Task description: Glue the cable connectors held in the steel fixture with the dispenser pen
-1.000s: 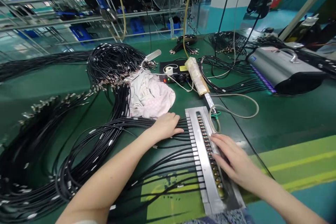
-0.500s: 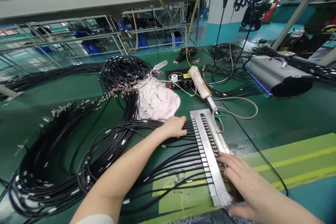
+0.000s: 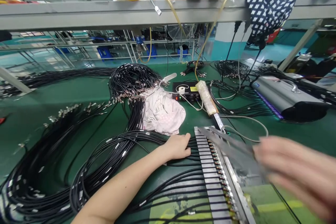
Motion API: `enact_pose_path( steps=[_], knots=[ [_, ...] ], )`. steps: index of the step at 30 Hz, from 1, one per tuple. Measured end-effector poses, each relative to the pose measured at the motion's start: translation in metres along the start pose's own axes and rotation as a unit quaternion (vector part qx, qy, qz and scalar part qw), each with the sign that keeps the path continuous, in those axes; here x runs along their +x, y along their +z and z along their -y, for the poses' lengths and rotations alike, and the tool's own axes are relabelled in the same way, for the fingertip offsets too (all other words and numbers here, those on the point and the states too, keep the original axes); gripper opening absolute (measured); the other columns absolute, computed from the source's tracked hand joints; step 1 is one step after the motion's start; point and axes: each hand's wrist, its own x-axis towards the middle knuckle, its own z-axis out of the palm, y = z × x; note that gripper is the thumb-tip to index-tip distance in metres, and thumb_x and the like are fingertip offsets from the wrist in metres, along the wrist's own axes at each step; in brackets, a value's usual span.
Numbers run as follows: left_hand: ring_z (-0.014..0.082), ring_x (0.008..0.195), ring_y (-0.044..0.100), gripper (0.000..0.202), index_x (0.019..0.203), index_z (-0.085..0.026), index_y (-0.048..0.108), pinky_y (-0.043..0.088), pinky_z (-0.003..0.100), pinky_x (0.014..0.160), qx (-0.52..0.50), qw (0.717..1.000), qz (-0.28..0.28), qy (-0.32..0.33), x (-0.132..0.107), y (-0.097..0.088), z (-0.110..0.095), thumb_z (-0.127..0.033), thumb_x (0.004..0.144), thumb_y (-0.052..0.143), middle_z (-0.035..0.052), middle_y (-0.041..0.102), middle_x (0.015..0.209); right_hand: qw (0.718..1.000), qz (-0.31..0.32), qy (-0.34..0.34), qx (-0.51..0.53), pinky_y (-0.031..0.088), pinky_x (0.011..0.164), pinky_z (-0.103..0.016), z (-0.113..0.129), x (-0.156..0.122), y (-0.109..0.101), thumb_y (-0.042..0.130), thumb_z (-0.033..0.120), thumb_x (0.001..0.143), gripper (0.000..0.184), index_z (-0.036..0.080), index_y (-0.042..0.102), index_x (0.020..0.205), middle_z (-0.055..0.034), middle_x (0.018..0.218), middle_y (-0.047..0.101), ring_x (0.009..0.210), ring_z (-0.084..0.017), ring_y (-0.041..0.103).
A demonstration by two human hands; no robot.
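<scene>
My left hand [image 3: 179,146] is closed around a bundle of black cables [image 3: 154,136] beside the far end of a slotted metal fixture [image 3: 206,159]. Each slot of the fixture holds one cable, and a row of small metallic cable ends [image 3: 220,169] lies exposed along its right side. My right hand [image 3: 291,168], smeared by motion, grips one end of a long flat metal cover strip [image 3: 233,148]. The strip slants above the fixture, its other end near the fixture's far end. More single cables [image 3: 178,185] run into the fixture's near slots.
Behind lie a pinkish-white cloth [image 3: 164,112], a black control box [image 3: 185,92] and a soldering-iron-like tool with a wrapped handle [image 3: 206,98]. A silver lamp housing [image 3: 291,98] glowing purple stands right. Coiled cables [image 3: 39,189] fill the left. A shelf beam [image 3: 91,15] crosses overhead.
My right hand has lifted the metal cover strip off the fixture and moved right, uncovering the cable ends. My left hand stays on the cables. The view has tilted upward.
</scene>
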Motion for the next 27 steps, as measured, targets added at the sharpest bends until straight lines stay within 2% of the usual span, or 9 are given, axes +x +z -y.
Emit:
enact_pose_path(
  steps=[2, 4, 5, 7, 10, 14, 18, 23, 27],
  knots=[
    [0.0282, 0.089, 0.063, 0.031, 0.105, -0.016, 0.045, 0.05, 0.038, 0.074, -0.002, 1.0, -0.008, 0.0, -0.002, 0.001, -0.001, -0.033, 0.08, 0.042, 0.0132, 0.064, 0.1, 0.998, 0.002, 0.028, -0.049, 0.057, 0.078, -0.04, -0.027, 0.078, -0.007, 0.046, 0.042, 0.086, 0.023, 0.043, 0.061, 0.104, 0.0018, 0.097, 0.066, 0.091, -0.024, 0.063],
    [0.0275, 0.09, 0.062, 0.03, 0.105, -0.015, 0.046, 0.05, 0.038, 0.075, -0.004, 1.0, -0.016, 0.0, -0.005, 0.002, -0.002, -0.032, 0.08, 0.042, 0.0131, 0.063, 0.101, 0.993, 0.004, 0.091, -0.073, 0.052, 0.086, -0.04, -0.055, 0.157, 0.004, 0.04, 0.042, 0.09, 0.031, 0.026, 0.061, 0.106, -0.0033, 0.103, 0.065, 0.094, -0.023, 0.061],
    [0.0272, 0.09, 0.062, 0.03, 0.104, -0.015, 0.047, 0.05, 0.038, 0.075, -0.004, 1.0, -0.02, -0.001, -0.007, 0.002, -0.002, -0.032, 0.08, 0.041, 0.0131, 0.063, 0.101, 0.986, 0.05, 0.135, -0.087, 0.05, 0.088, -0.037, -0.069, 0.192, 0.016, 0.034, 0.038, 0.093, 0.035, 0.02, 0.058, 0.111, -0.0053, 0.107, 0.063, 0.096, -0.022, 0.06],
    [0.0269, 0.09, 0.062, 0.029, 0.103, -0.015, 0.048, 0.05, 0.038, 0.075, -0.008, 1.0, -0.025, -0.002, -0.01, 0.004, -0.001, -0.031, 0.08, 0.041, 0.0128, 0.063, 0.1, 0.978, 0.123, 0.143, -0.088, 0.05, 0.082, -0.033, -0.096, 0.248, 0.047, 0.03, 0.035, 0.095, 0.038, 0.014, 0.059, 0.108, -0.0055, 0.099, 0.064, 0.091, -0.018, 0.061],
    [0.0266, 0.09, 0.062, 0.031, 0.104, -0.016, 0.048, 0.051, 0.038, 0.076, -0.018, 1.0, -0.026, 0.0, -0.011, 0.008, 0.004, -0.034, 0.08, 0.042, 0.0115, 0.063, 0.098, 0.962, 0.205, 0.147, -0.108, 0.051, 0.079, -0.037, -0.128, 0.295, 0.102, 0.049, 0.036, 0.09, 0.029, 0.014, 0.057, 0.108, -0.006, 0.105, 0.061, 0.09, -0.017, 0.06],
    [0.0284, 0.09, 0.061, 0.035, 0.105, -0.017, 0.049, 0.051, 0.041, 0.076, -0.068, 0.997, -0.023, -0.009, -0.005, 0.018, 0.011, -0.037, 0.076, 0.045, 0.0111, 0.063, 0.101, 0.935, 0.265, 0.167, -0.167, 0.05, 0.082, -0.04, -0.15, 0.307, 0.167, 0.053, 0.035, 0.088, 0.032, 0.016, 0.054, 0.113, -0.008, 0.114, 0.057, 0.097, -0.019, 0.058],
    [0.0291, 0.091, 0.059, 0.036, 0.104, -0.017, 0.05, 0.05, 0.042, 0.076, -0.095, 0.995, -0.016, -0.008, -0.001, 0.026, 0.014, -0.036, 0.074, 0.046, 0.0114, 0.062, 0.102, 0.922, 0.277, 0.167, -0.215, 0.049, 0.085, -0.042, -0.16, 0.299, 0.205, 0.053, 0.034, 0.088, 0.033, 0.015, 0.053, 0.115, -0.0088, 0.117, 0.055, 0.101, -0.02, 0.056],
    [0.0281, 0.092, 0.058, 0.035, 0.105, -0.018, 0.049, 0.048, 0.042, 0.079, -0.101, 0.995, -0.018, -0.016, -0.003, 0.023, 0.013, -0.036, 0.075, 0.045, 0.0108, 0.061, 0.101, 0.919, 0.271, 0.165, -0.234, 0.048, 0.086, -0.044, -0.161, 0.298, 0.212, 0.054, 0.035, 0.087, 0.034, 0.016, 0.053, 0.115, -0.0088, 0.117, 0.055, 0.102, -0.021, 0.056],
    [0.0297, 0.094, 0.059, 0.036, 0.106, -0.017, 0.049, 0.048, 0.044, 0.079, -0.097, 0.995, -0.007, -0.019, -0.007, 0.013, 0.009, -0.035, 0.076, 0.044, 0.012, 0.062, 0.103, 0.933, 0.243, 0.163, -0.211, 0.045, 0.091, -0.047, -0.147, 0.292, 0.195, 0.053, 0.035, 0.087, 0.035, 0.016, 0.053, 0.116, -0.0091, 0.12, 0.054, 0.108, -0.023, 0.053]
  ],
)
